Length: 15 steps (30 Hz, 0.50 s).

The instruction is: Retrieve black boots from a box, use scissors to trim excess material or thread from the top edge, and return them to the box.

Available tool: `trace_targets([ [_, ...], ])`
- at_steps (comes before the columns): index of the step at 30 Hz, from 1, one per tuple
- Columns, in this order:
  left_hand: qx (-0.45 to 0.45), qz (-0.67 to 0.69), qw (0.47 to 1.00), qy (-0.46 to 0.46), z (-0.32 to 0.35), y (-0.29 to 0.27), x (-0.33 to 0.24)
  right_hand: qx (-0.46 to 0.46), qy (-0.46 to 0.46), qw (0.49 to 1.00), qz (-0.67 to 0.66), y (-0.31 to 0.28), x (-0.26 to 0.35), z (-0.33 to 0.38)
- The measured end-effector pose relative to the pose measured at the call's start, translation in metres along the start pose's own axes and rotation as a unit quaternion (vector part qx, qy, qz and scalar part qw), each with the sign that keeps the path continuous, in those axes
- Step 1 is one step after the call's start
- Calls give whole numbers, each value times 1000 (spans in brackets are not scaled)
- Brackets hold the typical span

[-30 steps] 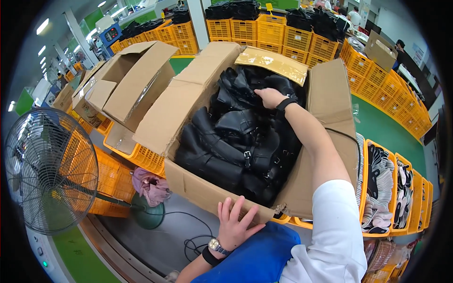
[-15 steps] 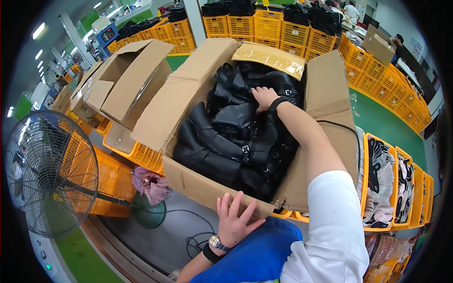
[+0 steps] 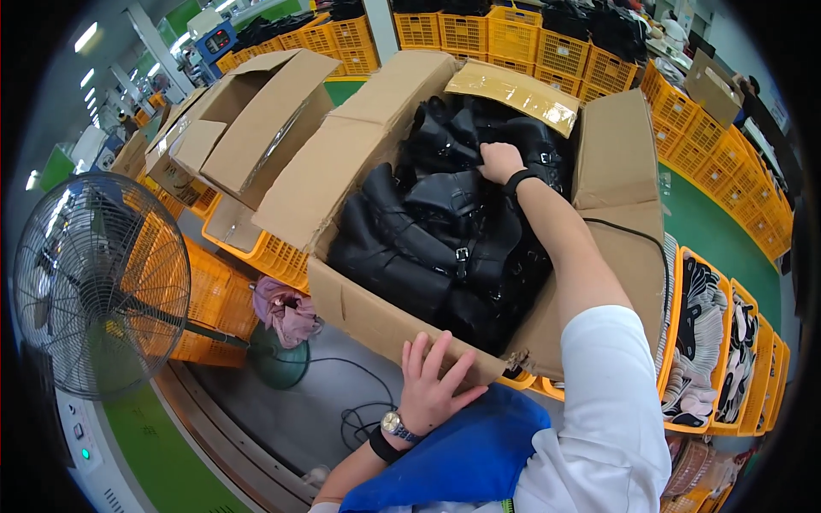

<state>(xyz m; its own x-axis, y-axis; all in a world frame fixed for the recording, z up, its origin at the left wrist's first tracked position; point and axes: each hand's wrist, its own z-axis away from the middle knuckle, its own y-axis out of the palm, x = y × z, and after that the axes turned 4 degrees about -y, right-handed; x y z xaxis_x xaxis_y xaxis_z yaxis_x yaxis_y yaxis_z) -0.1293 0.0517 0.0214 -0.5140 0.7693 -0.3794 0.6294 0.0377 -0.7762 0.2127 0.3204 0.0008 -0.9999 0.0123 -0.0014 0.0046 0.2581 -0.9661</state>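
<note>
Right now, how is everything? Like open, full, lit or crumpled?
Big cardboard box: open, flaps spread.
Black buckled pieces: heaped in that box.
Right hand: among the pieces; grip unclear.
Left hand: spread on the box's near edge.
Second box: open.
Fan: upright; can't tell if spinning.
Pink cloth: crumpled.
Green light: lit.

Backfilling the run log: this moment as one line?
left hand: spread on near side of cardboard box | right hand: at black buckled boot pieces inside, grip unclear | fan: left of box

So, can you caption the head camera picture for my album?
Right hand among black buckled boot uppers, left hand on the cardboard box.
</note>
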Motion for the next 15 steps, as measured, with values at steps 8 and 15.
trace_targets([
  [8,-7,25,1000,-9,1,-5,2,-87,1,995,-44,-73,-3,2],
  [15,-31,16,999,32,-1,-6,-4,-255,36,946,-195,-191,-21,36],
])
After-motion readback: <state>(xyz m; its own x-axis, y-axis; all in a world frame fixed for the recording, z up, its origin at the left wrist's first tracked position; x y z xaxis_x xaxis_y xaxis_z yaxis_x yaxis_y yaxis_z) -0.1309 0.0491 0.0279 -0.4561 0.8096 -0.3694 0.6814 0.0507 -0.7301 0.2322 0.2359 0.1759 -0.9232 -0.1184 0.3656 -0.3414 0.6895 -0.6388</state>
